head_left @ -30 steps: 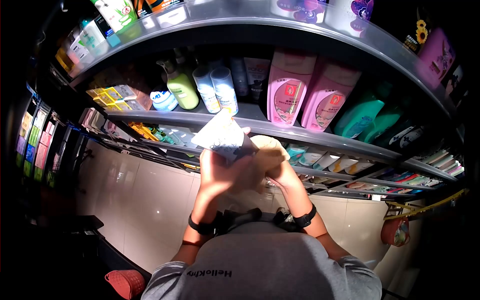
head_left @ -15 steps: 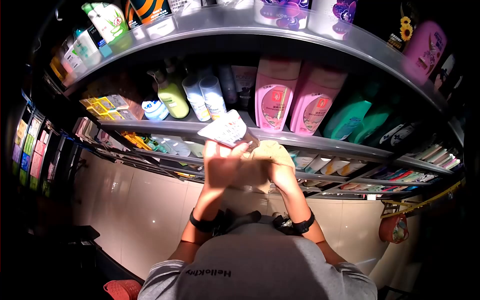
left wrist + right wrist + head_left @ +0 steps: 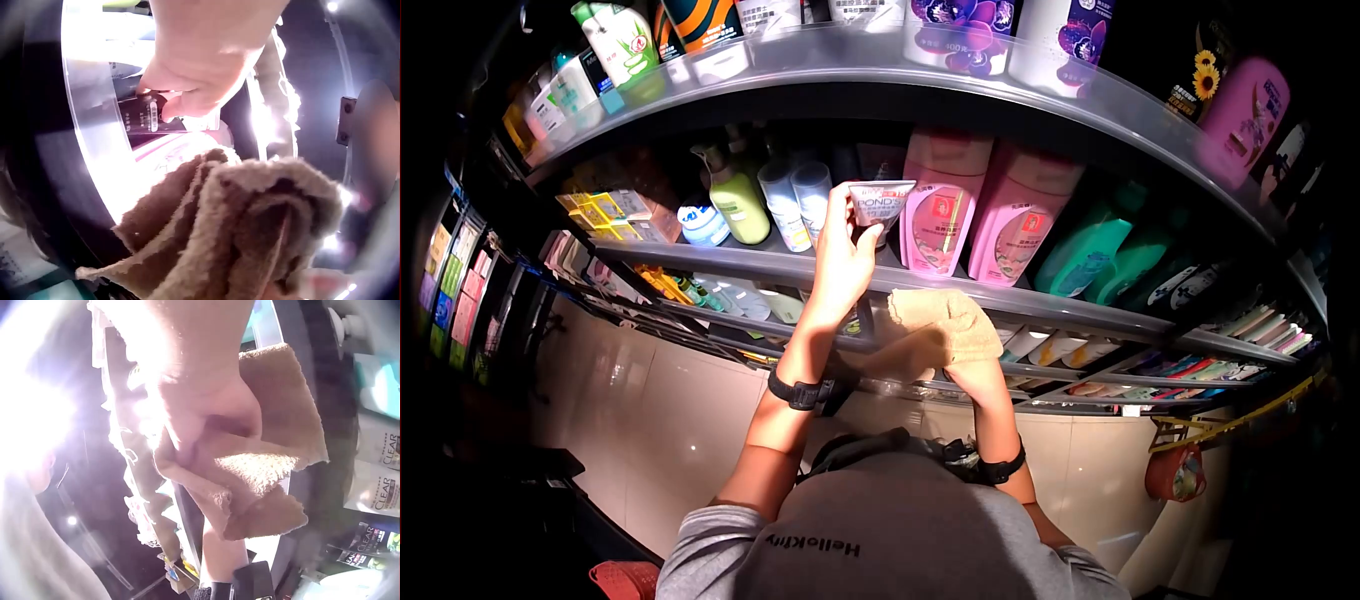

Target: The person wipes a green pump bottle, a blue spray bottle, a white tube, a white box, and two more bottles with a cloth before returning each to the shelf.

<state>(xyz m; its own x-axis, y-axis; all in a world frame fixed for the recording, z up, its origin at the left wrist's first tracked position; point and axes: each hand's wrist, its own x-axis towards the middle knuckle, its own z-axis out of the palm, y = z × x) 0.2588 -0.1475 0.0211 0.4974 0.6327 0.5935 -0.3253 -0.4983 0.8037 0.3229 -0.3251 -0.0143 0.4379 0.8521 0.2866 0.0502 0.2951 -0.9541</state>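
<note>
In the head view my left hand [image 3: 843, 262] reaches to the middle shelf and pinches a POND'S squeeze tube [image 3: 880, 202] by its sides. The tube stands with its wide flat end up, between two blue-and-white canisters [image 3: 796, 200] and a pink bottle [image 3: 940, 215]. From the left wrist, the thumb and a finger show on the tube's dark printed side [image 3: 145, 119]. Lower and to the right, my right hand [image 3: 975, 380] grips a folded tan cloth [image 3: 948, 325]. The cloth drapes over and hides most of its fingers, as the right wrist view also shows.
A clear lip edges the upper shelf [image 3: 840, 75], above the left hand. A second pink bottle [image 3: 1025, 215] and green bottles [image 3: 1090, 245] stand to the right. On the left are a green pump bottle [image 3: 738, 205] and a blue-and-white jar [image 3: 702, 226]. A red basket [image 3: 1175, 473] hangs at right.
My left hand has carried the tube forward from beside the cloth to the shelf and turned it more upright. The right hand, still holding the cloth, has drawn apart from the tube.
</note>
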